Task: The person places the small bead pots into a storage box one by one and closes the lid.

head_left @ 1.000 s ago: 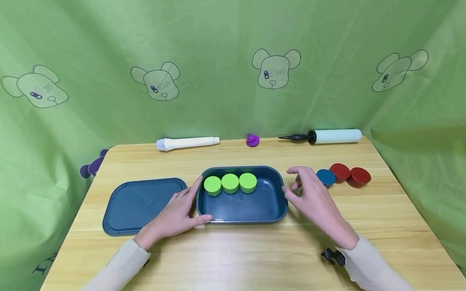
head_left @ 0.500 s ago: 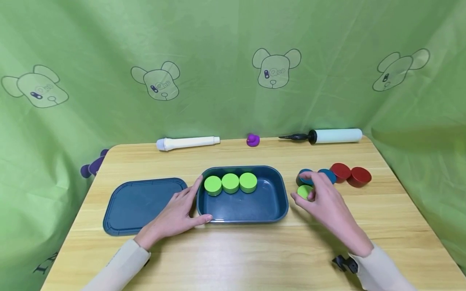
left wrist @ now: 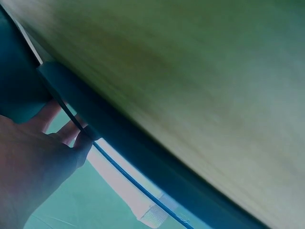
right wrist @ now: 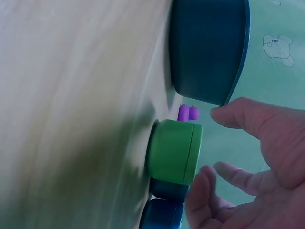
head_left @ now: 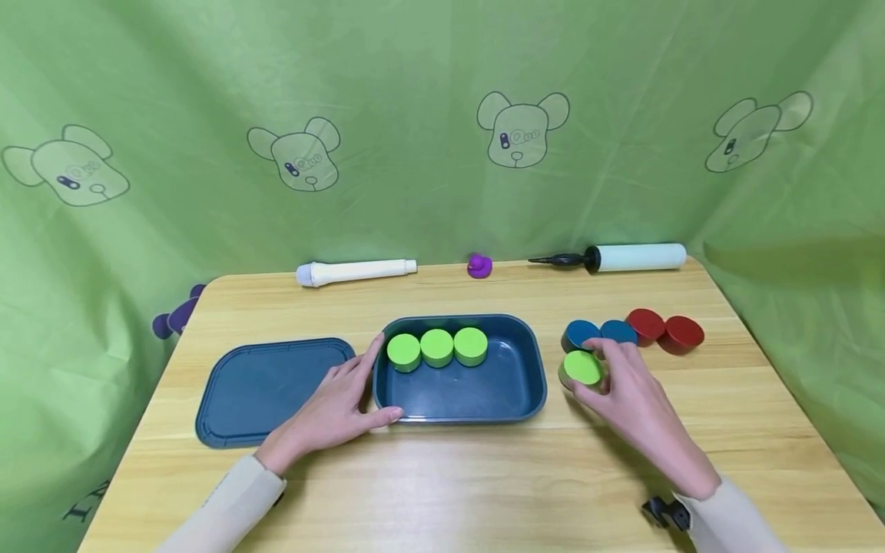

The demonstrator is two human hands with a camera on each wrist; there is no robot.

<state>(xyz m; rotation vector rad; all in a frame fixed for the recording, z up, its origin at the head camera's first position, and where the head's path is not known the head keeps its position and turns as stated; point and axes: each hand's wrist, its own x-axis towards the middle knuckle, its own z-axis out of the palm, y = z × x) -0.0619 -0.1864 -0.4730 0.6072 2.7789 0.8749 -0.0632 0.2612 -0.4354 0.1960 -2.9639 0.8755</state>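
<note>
A dark blue rectangular box point(head_left: 442, 395) stands mid-table with three lidded round green containers point(head_left: 437, 347) along its back wall. My left hand point(head_left: 336, 407) rests against the box's left end, fingers straight, thumb at the front rim. At the right, another round green container point(head_left: 582, 367) stands on the table. My right hand point(head_left: 632, 392) is beside it, thumb and fingers spread about its right side. In the right wrist view the thumb point(right wrist: 233, 113) is apart from this green container point(right wrist: 171, 151). Two round blue containers point(head_left: 581, 335) stand just behind it.
Two round red containers point(head_left: 681, 335) are further right. Left of the box lies a flat dark blue lid point(head_left: 270, 392). Along the back edge are a white microphone point(head_left: 359, 271), a purple rubber duck point(head_left: 479, 266) and a hand pump point(head_left: 639, 258). A green curtain point(head_left: 415, 153) hangs behind.
My right hand has moved right from the box's right end to the loose green container, uncovering it and a blue one. The left hand and box stay put.
</note>
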